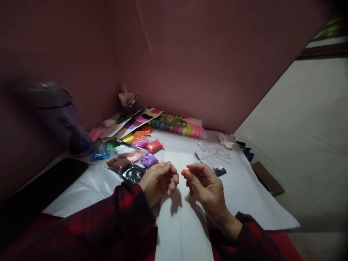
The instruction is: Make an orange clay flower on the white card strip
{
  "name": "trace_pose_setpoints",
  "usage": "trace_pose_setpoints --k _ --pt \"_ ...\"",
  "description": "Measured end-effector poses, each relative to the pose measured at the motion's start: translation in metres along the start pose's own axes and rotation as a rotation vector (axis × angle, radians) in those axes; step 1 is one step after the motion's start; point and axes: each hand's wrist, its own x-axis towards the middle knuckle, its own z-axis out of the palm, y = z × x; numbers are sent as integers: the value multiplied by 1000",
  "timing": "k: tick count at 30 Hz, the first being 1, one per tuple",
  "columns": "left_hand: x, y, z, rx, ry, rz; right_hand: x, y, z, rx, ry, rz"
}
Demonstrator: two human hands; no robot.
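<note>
White sheet [252,201] over red cloth [285,243]; on sheet: paper strip [193,233], colored packets [133,156], fork [197,157], clear wrapper [213,149].

- No lettering, brand or number can be read clearly on the surface [244,195].
- The printed green label [175,120] on the long pack of coloured rolls [187,129] carries markings too small and blurred to make out, even at its bright centre.

The light is dim, with soft shadows and darkened left edges

lump [185,173]: orange | sleeves [136,208]: red-black plaid | paper strip [169,232]: white | wall [190,65]: pink
</note>
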Motion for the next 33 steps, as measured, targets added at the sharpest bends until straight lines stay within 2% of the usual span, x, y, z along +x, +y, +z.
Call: trace_pose_setpoints --k 7,16,19,26,33 --pt "-2 8 0 -182 -47 -95 -2 -1 -1 -82 -49 -73" --pt "-2 10 1 -178 33 -86 -2 -1 -1 -130 -70 -123" --pt "-1 8 0 -166 69 -73 -2 0 -2 -171 -43 -141" --pt "-1 6 -1 -146 53 -14 -2 1 -2 -165 56 -144" --pt "-3 5 1 -118 74 -14 -1 -2 0 -80 86 -54"
